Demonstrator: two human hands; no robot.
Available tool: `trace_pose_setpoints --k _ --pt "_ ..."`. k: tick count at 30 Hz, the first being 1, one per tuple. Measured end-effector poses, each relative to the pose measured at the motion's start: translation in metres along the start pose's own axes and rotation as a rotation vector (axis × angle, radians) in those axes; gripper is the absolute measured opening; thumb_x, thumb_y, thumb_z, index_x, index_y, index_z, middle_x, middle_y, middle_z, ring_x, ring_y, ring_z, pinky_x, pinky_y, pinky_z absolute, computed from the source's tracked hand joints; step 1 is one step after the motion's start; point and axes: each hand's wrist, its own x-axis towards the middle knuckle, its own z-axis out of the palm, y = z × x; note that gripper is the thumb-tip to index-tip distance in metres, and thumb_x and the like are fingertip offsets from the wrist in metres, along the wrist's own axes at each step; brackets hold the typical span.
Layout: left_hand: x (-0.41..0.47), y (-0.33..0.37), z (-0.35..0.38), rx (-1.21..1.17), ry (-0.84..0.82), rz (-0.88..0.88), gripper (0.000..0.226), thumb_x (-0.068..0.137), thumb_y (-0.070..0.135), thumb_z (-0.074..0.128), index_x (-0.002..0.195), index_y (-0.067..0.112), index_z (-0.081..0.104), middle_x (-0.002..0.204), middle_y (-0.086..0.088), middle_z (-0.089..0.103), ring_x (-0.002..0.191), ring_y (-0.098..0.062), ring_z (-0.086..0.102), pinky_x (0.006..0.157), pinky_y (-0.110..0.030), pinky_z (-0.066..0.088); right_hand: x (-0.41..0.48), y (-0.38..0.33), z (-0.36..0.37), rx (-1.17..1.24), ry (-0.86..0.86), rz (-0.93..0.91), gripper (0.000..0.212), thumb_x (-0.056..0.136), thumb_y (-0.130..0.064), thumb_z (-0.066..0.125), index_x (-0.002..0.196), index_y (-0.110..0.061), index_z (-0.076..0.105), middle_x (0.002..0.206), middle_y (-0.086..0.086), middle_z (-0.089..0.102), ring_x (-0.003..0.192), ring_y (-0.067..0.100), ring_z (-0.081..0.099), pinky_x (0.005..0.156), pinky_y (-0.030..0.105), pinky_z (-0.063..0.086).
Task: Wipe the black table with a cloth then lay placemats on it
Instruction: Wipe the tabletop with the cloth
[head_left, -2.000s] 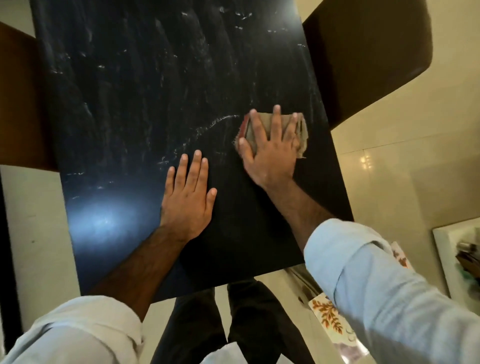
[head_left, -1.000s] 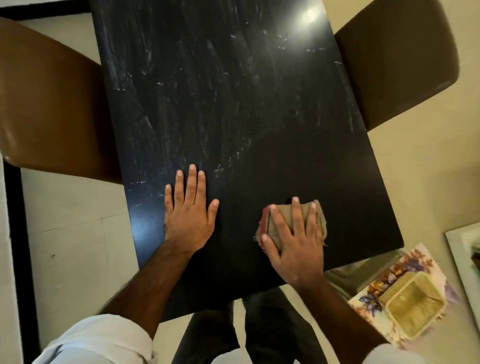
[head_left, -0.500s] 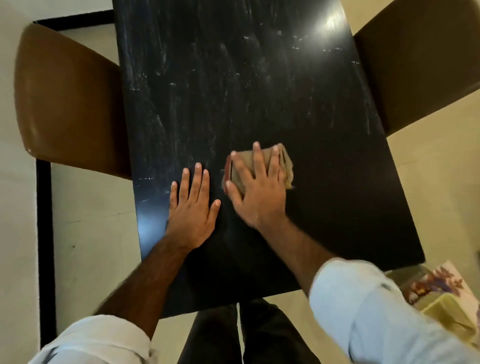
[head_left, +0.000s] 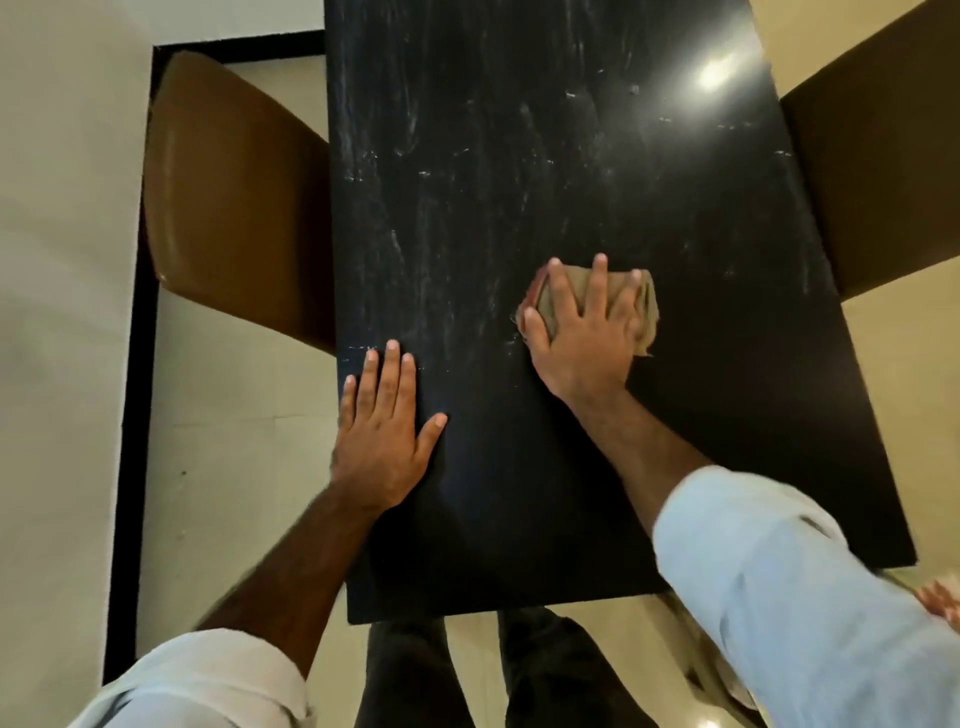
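Observation:
The black table (head_left: 519, 182) fills the middle of the head view, streaked with pale smears over its far half. My right hand (head_left: 584, 332) presses flat on a folded tan cloth (head_left: 647, 306) with a reddish edge, near the table's middle right. My left hand (head_left: 382, 441) lies flat with fingers spread on the table's near left edge and holds nothing. A corner of a flowered placemat (head_left: 943, 603) shows at the lower right, mostly hidden by my sleeve.
A brown chair (head_left: 234, 197) stands against the table's left side and a darker chair (head_left: 883, 171) against its right side. Pale tiled floor surrounds the table. My legs (head_left: 467, 675) stand at the near edge. A ceiling light glares on the far right of the top.
My right hand slid the cloth from the near right edge to beside my left hand, then rightward and slightly away. My left hand stayed planted on the table. The view shifted.

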Motion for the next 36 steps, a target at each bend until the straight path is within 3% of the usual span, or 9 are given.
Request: trace_pose_setpoints --k 5,8,12,17,23,26,29,32,36 --pt "-0.001 -0.015 -0.004 -0.067 -0.011 0.097 0.099 0.103 0.081 0.013 0.172 0.018 -0.020 0.178 -0.003 -0.035 0.165 -0.025 -0.029 0.137 -0.055 -0.003 -0.054 -0.074 0.018 -0.028 -0.061 -0.215 0.080 0.104 -0.075 0.037 0.173 -0.047 0.010 0.184 0.008 0.000 0.166 0.051 -0.003 0.126 0.069 0.025" --pt "-0.002 -0.045 -0.013 -0.046 -0.010 0.110 0.125 0.092 0.098 0.022 0.171 0.012 -0.021 0.177 -0.008 -0.036 0.166 -0.028 -0.029 0.136 -0.053 -0.008 -0.136 -0.056 0.021 -0.042 -0.151 -0.241 0.082 0.104 -0.075 0.038 0.173 -0.050 0.002 0.185 0.004 -0.006 0.167 0.047 -0.010 0.128 0.069 0.023" --pt "0.008 -0.083 -0.026 -0.052 -0.069 0.147 0.142 0.080 0.108 0.025 0.171 0.011 -0.023 0.175 -0.008 -0.040 0.165 -0.028 -0.032 0.136 -0.056 -0.006 -0.165 -0.025 0.011 -0.111 -0.267 -0.059 0.082 0.103 -0.078 0.031 0.171 -0.053 -0.007 0.184 0.002 -0.015 0.167 0.046 -0.012 0.127 0.071 0.021" --pt "0.013 -0.099 -0.030 -0.025 -0.106 0.242 0.146 0.077 0.111 0.026 0.169 0.011 -0.026 0.173 -0.008 -0.043 0.164 -0.028 -0.033 0.136 -0.058 -0.007 -0.057 -0.068 0.012 -0.023 -0.073 0.172 0.077 0.106 -0.075 0.028 0.173 -0.047 0.001 0.184 0.008 -0.007 0.165 0.052 -0.009 0.127 0.077 0.018" --pt "0.022 -0.111 -0.036 -0.037 -0.157 0.267 0.155 0.070 0.114 0.032 0.168 0.011 -0.029 0.170 -0.008 -0.048 0.162 -0.029 -0.037 0.133 -0.061 -0.014 -0.033 -0.174 0.025 -0.040 -0.076 -0.056 0.077 0.106 -0.073 0.031 0.174 -0.045 0.009 0.184 0.009 0.000 0.165 0.053 -0.003 0.128 0.069 0.020" --pt "0.024 -0.117 -0.036 -0.043 -0.141 0.305 0.156 0.069 0.114 0.035 0.171 0.011 -0.023 0.173 -0.009 -0.043 0.163 -0.030 -0.035 0.133 -0.065 -0.009 -0.087 -0.175 0.027 -0.026 -0.187 -0.163 0.077 0.106 -0.075 0.029 0.173 -0.049 0.001 0.184 0.004 -0.008 0.167 0.047 -0.011 0.128 0.068 0.019" --pt "0.019 -0.119 -0.041 -0.074 -0.107 0.332 0.159 0.066 0.115 0.039 0.173 0.010 -0.017 0.176 -0.010 -0.037 0.164 -0.031 -0.032 0.133 -0.065 -0.009 -0.109 -0.161 0.013 0.143 -0.313 -0.188 0.066 0.110 -0.070 0.018 0.170 -0.056 -0.004 0.184 -0.005 -0.015 0.167 0.033 -0.024 0.133 0.067 0.004" --pt "0.004 -0.093 -0.048 -0.075 -0.041 0.382 0.142 0.080 0.107 0.036 0.173 0.013 -0.017 0.177 -0.009 -0.035 0.165 -0.031 -0.031 0.133 -0.060 -0.014 -0.106 -0.132 -0.015 0.402 -0.171 -0.070 0.056 0.119 -0.048 0.028 0.172 -0.052 0.009 0.184 -0.013 0.001 0.169 0.013 -0.010 0.134 0.047 0.000" --pt "0.012 -0.024 -0.043 -0.048 0.009 0.473 0.088 0.110 0.072 0.023 0.172 0.027 -0.019 0.177 -0.002 -0.037 0.164 -0.030 -0.031 0.134 -0.063 -0.008 -0.113 -0.081 -0.021 0.289 -0.082 0.178 0.064 0.115 -0.031 0.047 0.174 -0.033 0.022 0.183 -0.002 0.015 0.170 0.021 0.005 0.137 0.052 0.014"
